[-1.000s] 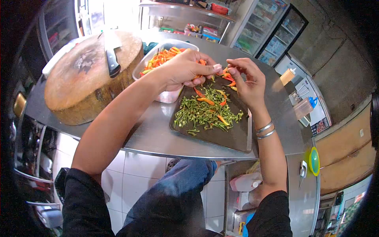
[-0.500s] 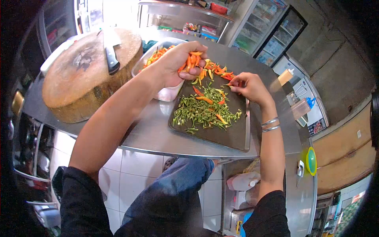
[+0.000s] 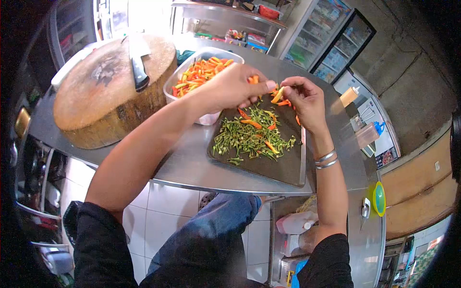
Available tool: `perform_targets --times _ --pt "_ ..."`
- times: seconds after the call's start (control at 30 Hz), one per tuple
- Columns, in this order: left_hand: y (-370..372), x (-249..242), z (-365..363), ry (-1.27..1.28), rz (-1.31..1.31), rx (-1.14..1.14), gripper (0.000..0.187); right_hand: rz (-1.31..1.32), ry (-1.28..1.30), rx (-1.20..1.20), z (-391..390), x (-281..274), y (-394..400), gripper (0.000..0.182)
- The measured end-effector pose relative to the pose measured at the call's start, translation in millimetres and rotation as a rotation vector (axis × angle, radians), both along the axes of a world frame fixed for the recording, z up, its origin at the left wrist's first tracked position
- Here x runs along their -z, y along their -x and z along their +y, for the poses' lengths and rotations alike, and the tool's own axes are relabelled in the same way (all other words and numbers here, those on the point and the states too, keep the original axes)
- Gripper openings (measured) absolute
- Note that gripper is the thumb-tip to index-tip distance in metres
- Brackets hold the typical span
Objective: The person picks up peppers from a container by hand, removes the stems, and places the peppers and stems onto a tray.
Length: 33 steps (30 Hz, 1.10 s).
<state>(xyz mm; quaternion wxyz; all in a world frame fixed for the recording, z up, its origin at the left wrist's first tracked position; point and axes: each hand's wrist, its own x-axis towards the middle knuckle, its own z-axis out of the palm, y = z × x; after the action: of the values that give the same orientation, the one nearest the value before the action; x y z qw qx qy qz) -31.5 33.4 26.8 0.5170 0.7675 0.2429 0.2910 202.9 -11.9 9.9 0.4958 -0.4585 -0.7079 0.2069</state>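
Observation:
My left hand (image 3: pixel 235 87) is closed around several orange chili peppers (image 3: pixel 253 79), partly hidden by its fingers. Close beside it, my right hand (image 3: pixel 307 103) pinches a yellow-orange chili pepper (image 3: pixel 277 95) between thumb and fingers. Both hands hover over the far part of a dark metal tray (image 3: pixel 283 172). A pile of green chili stems (image 3: pixel 245 139) lies on the tray, with a few orange chilies among it. More red and orange chilies lie at the tray's far end, largely covered by my hands. Behind my left forearm stands a white plastic tub (image 3: pixel 169 90) of orange chilies (image 3: pixel 199 73).
A thick round chopping block (image 3: pixel 91 96) stands at the left, with a black-handled cleaver (image 3: pixel 138 72) on it. Two squeeze bottles (image 3: pixel 349 95) are along the right of the steel table (image 3: pixel 192 165). A green-yellow bowl (image 3: pixel 379 198) sits farther right.
My left hand has moved right, closer to my right hand, uncovering more of the tub. My right hand has risen slightly and now shows a yellow-orange chili pepper in its pinch.

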Motion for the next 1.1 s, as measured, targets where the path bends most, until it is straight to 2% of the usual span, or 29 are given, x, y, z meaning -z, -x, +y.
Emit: perform_targets --times 0.03,0.1,0.17,0.23,0.33,0.43,0.53,0.67,0.73,0.87,0.93,1.03,1.07,1.1 --pt "-3.3 5.6 1.4 0.000 0.000 0.000 0.035 0.188 -0.023 -0.053 -3.0 -0.8 6.9 0.013" --pt "-10.3 16.4 2.9 -0.382 -0.025 0.022 0.040 0.176 -0.038 -0.060 -3.7 1.9 13.9 0.011" --pt "-7.9 16.8 3.7 -0.387 0.045 0.028 0.043 0.063 -0.114 -0.088 -5.5 3.6 20.2 0.009" --pt "-8.0 18.5 4.4 -0.591 -0.001 -0.013 0.044 0.057 -0.108 -0.121 -4.2 4.1 19.2 0.010" --pt "-7.0 14.4 1.1 -0.472 0.090 -0.060 0.044 0.069 -0.051 -0.098 -5.8 2.0 18.8 0.011" --pt "-4.0 7.1 -4.5 -0.461 0.155 -0.076 0.044 0.079 0.070 -0.024 -4.2 3.7 14.9 0.010" --pt "-4.7 11.3 -3.6 -0.562 0.085 -0.051 0.041 0.135 0.098 -0.084 -3.7 5.2 13.8 0.011" --pt "-3.5 9.3 -2.6 -0.559 0.069 0.028 0.038 0.112 0.087 -0.258 -1.3 5.4 7.6 0.015" --pt "-0.7 -1.6 -9.3 -0.462 0.236 0.060 0.036 0.127 0.111 -0.310 0.4 8.8 4.9 0.016" --pt "-1.8 3.2 -3.9 -0.482 0.203 0.094 0.034 0.271 0.178 -0.374 3.0 13.3 4.3 0.016" --pt "0.1 -0.9 -8.8 -0.252 0.183 0.110 0.031 0.289 0.193 -0.388 2.4 11.4 4.6 0.016" --pt "-1.8 4.0 -5.7 -0.116 0.092 0.095 0.029 0.374 0.176 -0.453 0.3 6.5 2.5 0.016" --pt "-1.5 4.6 -3.5 -0.116 0.092 0.095 0.029 0.386 0.154 -0.373 1.6 4.8 0.6 0.016" --pt "-0.6 3.9 -1.2 0.004 0.016 0.105 0.028 0.397 0.133 -0.292 2.7 2.9 -1.9 0.016"
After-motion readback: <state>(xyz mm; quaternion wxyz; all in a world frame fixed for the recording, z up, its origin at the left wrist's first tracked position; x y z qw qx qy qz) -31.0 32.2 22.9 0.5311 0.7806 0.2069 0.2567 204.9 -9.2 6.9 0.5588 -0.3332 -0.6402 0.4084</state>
